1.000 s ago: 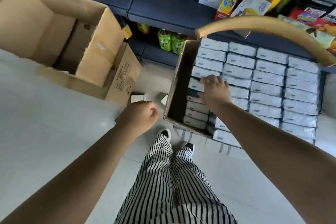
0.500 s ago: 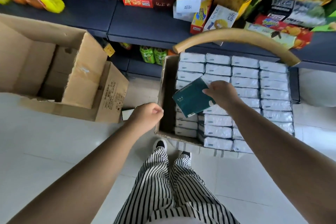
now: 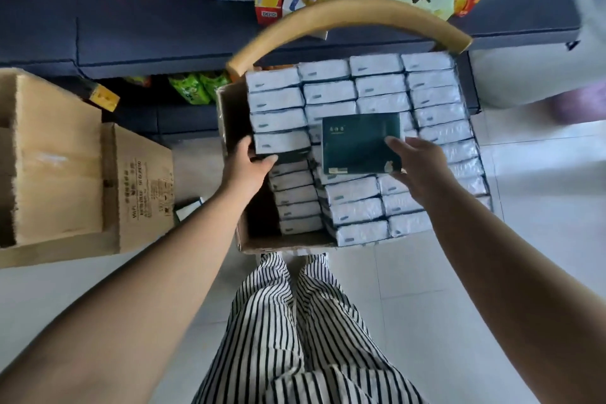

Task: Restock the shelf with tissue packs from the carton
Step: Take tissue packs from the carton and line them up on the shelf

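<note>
Over the open carton [image 3: 229, 115] we note our right hand [image 3: 423, 167] gripping a dark green tissue pack [image 3: 360, 143] by its right edge, long axis left-right, shelf [image 3: 164, 39] straight ahead, while our left hand [image 3: 249, 164] clasps a packed white-ended pack [image 3: 282, 143].

— What is seen in the carton [image 3: 229, 115]?
— Rows of white-edged tissue packs [image 3: 377, 88] are stacked on edge, almost filling it.
— And the dark green pack [image 3: 360, 143]?
— It is held flat, face up, above the carton's middle, pinched at its right edge.
</note>
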`<action>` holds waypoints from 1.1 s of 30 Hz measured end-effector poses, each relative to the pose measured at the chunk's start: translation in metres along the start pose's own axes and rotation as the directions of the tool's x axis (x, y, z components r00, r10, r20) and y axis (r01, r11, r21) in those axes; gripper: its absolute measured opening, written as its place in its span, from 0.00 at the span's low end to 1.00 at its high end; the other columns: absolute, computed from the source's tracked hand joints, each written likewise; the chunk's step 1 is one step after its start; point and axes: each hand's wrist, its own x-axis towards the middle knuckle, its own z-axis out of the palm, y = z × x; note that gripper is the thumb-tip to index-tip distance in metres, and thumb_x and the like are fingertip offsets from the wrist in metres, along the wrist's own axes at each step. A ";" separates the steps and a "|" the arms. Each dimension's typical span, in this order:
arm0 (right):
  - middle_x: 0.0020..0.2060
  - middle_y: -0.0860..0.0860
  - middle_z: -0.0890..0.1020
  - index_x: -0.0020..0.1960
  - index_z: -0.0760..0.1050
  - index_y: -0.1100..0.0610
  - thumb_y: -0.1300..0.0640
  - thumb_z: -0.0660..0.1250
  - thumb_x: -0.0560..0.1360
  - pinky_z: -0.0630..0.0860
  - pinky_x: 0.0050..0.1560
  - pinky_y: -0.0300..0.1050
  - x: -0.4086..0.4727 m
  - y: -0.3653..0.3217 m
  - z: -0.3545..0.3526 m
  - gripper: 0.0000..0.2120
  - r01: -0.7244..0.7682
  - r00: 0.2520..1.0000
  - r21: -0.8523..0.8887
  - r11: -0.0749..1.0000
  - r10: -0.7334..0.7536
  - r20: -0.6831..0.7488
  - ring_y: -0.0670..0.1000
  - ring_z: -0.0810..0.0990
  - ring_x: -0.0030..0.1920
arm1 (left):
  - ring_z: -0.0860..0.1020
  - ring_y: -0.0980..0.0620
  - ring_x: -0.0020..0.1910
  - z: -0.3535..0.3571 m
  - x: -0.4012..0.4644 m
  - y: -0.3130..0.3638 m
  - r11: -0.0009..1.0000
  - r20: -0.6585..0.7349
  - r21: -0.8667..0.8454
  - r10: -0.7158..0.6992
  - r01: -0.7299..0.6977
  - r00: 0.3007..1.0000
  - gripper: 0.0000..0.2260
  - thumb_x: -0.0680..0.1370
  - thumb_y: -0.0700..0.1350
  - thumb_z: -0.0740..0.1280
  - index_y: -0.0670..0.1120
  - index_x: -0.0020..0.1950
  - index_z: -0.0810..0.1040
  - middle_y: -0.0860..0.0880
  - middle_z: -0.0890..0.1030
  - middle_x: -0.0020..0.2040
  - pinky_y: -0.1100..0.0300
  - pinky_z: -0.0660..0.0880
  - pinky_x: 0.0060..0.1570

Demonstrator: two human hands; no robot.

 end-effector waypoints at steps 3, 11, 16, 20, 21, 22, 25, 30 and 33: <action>0.40 0.53 0.77 0.47 0.75 0.60 0.58 0.66 0.77 0.78 0.52 0.44 -0.001 0.006 -0.009 0.06 -0.075 0.997 0.175 0.982 0.074 0.010 0.49 0.77 0.43 | 0.73 0.49 0.59 0.003 0.001 0.001 0.995 -0.089 0.077 0.066 -0.059 0.994 0.23 0.74 0.45 0.70 0.43 0.67 0.68 0.48 0.75 0.62 0.64 0.65 0.50; 0.39 0.48 0.76 0.58 0.74 0.60 0.56 0.66 0.76 0.76 0.41 0.38 -0.004 0.017 -0.018 0.12 -0.064 0.998 0.238 0.969 0.058 0.031 0.45 0.76 0.40 | 0.74 0.47 0.47 -0.013 -0.025 0.004 0.958 -0.138 0.190 0.241 -0.213 0.961 0.17 0.74 0.51 0.69 0.41 0.54 0.71 0.46 0.76 0.48 0.55 0.70 0.45; 0.40 0.46 0.76 0.53 0.71 0.57 0.55 0.64 0.77 0.76 0.40 0.40 -0.011 0.021 -0.034 0.07 -0.052 0.998 0.372 0.927 0.057 -0.005 0.44 0.75 0.39 | 0.75 0.52 0.56 -0.025 -0.052 0.041 0.934 -0.011 0.118 0.341 -0.337 0.940 0.17 0.77 0.50 0.65 0.46 0.64 0.73 0.53 0.77 0.56 0.61 0.70 0.53; 0.39 0.45 0.75 0.53 0.70 0.56 0.56 0.63 0.78 0.76 0.34 0.34 -0.022 0.028 -0.060 0.06 -0.043 0.997 0.429 0.902 0.067 -0.040 0.43 0.75 0.38 | 0.73 0.49 0.62 -0.003 -0.054 0.079 0.811 0.239 0.360 0.397 -0.461 0.886 0.20 0.78 0.52 0.63 0.44 0.67 0.72 0.47 0.75 0.64 0.63 0.66 0.53; 0.39 0.46 0.76 0.54 0.70 0.56 0.56 0.63 0.78 0.76 0.37 0.35 -0.024 0.032 -0.067 0.07 -0.040 0.996 0.439 0.898 0.073 -0.060 0.43 0.75 0.38 | 0.72 0.48 0.63 0.008 -0.054 0.087 0.757 0.318 0.420 0.393 -0.500 0.863 0.21 0.78 0.53 0.62 0.44 0.67 0.72 0.47 0.75 0.65 0.63 0.66 0.54; 0.40 0.46 0.76 0.55 0.71 0.56 0.56 0.63 0.78 0.76 0.40 0.38 -0.025 0.038 -0.074 0.08 -0.037 0.993 0.448 0.893 0.082 -0.082 0.43 0.76 0.39 | 0.72 0.48 0.63 0.021 -0.054 0.092 0.705 0.396 0.465 0.375 -0.535 0.838 0.22 0.77 0.55 0.62 0.45 0.68 0.71 0.47 0.74 0.66 0.62 0.67 0.55; 0.39 0.48 0.76 0.54 0.72 0.58 0.57 0.64 0.78 0.76 0.41 0.39 -0.030 0.052 -0.093 0.07 -0.046 0.983 0.483 0.875 0.125 -0.133 0.45 0.76 0.38 | 0.72 0.47 0.64 0.058 -0.055 0.098 0.591 0.551 0.545 0.282 -0.595 0.785 0.26 0.76 0.58 0.62 0.47 0.70 0.68 0.46 0.73 0.67 0.59 0.68 0.57; 0.34 0.51 0.71 0.45 0.72 0.61 0.61 0.63 0.78 0.69 0.25 0.27 -0.036 0.070 -0.110 0.05 -0.093 0.970 0.477 0.874 0.188 -0.156 0.46 0.70 0.33 | 0.70 0.46 0.65 0.084 -0.060 0.098 0.637 0.502 0.498 0.342 -0.589 0.794 0.27 0.76 0.57 0.63 0.45 0.71 0.67 0.44 0.72 0.67 0.57 0.67 0.60; 0.34 0.52 0.71 0.46 0.72 0.62 0.62 0.62 0.79 0.68 0.24 0.27 -0.035 0.075 -0.113 0.04 -0.091 0.975 0.495 0.864 0.179 -0.132 0.46 0.70 0.32 | 0.70 0.45 0.65 0.073 -0.064 0.080 0.816 0.220 0.354 0.403 -0.458 0.888 0.23 0.77 0.52 0.65 0.41 0.67 0.70 0.42 0.72 0.66 0.58 0.65 0.60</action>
